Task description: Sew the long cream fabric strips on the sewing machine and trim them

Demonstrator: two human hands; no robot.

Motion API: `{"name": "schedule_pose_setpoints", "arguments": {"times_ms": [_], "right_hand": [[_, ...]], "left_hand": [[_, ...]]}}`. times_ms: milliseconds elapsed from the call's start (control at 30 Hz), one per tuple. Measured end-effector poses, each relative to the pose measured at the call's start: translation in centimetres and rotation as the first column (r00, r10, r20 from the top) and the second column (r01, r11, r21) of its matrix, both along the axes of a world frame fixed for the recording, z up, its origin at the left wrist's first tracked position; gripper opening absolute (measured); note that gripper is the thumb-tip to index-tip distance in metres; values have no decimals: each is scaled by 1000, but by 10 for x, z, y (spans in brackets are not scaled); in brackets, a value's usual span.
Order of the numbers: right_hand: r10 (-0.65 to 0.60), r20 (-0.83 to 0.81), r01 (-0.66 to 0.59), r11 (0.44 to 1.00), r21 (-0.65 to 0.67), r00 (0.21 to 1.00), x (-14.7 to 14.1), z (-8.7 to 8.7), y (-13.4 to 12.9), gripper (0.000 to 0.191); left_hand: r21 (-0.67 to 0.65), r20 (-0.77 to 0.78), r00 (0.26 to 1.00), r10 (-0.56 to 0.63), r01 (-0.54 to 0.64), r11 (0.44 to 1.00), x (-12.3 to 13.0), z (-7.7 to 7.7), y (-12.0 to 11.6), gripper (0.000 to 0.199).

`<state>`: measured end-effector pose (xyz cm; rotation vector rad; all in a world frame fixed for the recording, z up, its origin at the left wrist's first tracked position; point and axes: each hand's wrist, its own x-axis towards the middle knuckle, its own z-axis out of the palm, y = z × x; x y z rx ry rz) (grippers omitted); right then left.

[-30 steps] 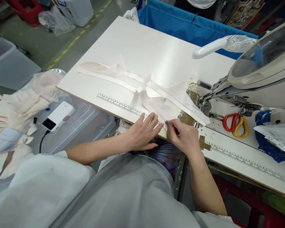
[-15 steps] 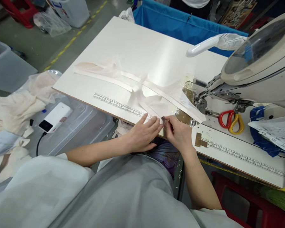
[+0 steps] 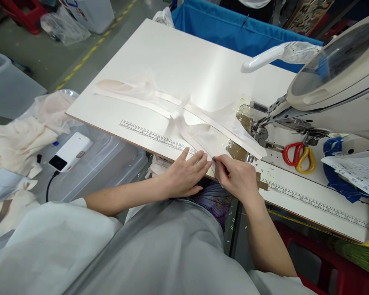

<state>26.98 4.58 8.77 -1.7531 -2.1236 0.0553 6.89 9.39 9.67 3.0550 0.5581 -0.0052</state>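
Observation:
A pale, sheer fabric piece (image 3: 199,135) with a light band along its edges lies on the white table. My left hand (image 3: 189,170) rests flat, fingers outstretched, on its near end at the table's front edge. Just right of those fingertips, my right hand (image 3: 238,176) is closed in a pinch on a small dark-tipped tool (image 3: 214,159), whose kind I cannot make out. The tool's tip is at the fabric's near end. Further right, the fabric's band reaches the foot of a sewing machine (image 3: 261,133).
Red-and-yellow-handled scissors (image 3: 299,157) lie beside the machine. Printed rulers mark the tabletop (image 3: 172,49). At left, a clear plastic bin (image 3: 110,164) carries a white device (image 3: 70,151) with a cable, near cut fabric pieces (image 3: 18,139). A blue cloth bin (image 3: 215,24) stands behind.
My right hand has shifted slightly right and toward me with the small tool. My left hand stays flat in place on the fabric.

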Motion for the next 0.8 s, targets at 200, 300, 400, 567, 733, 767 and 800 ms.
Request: {"name": "schedule_pose_setpoints", "arguments": {"times_ms": [200, 300, 400, 567, 733, 767, 800], "right_hand": [[-185, -267, 195, 981, 13, 946, 4, 4, -19, 19], [-170, -237, 197, 975, 97, 957, -7, 1, -23, 17], [-131, -185, 157, 979, 132, 974, -15, -4, -24, 17], [-159, -39, 163, 972, 168, 987, -16, -12, -15, 20], [-177, -72, 187, 965, 181, 982, -17, -10, -4, 20], [-137, -92, 150, 976, 157, 986, -17, -10, -3, 20], [-99, -105, 113, 985, 133, 989, -17, -10, -2, 20]], "left_hand": [[2, -11, 1000, -6, 6, 1000, 1, -1, -4, 73], [1, -31, 999, -8, 8, 1000, 2, -1, -4, 74], [11, -34, 999, -7, 7, 1000, 3, -2, -5, 75], [35, -17, 1000, -4, 5, 999, 3, -6, -6, 77], [25, -12, 1000, 0, 0, 1000, 2, -6, -6, 76], [23, -15, 1000, 0, 0, 1000, 2, -6, -6, 75], [22, -16, 1000, -1, 1, 1000, 2, -6, -6, 75]]}}
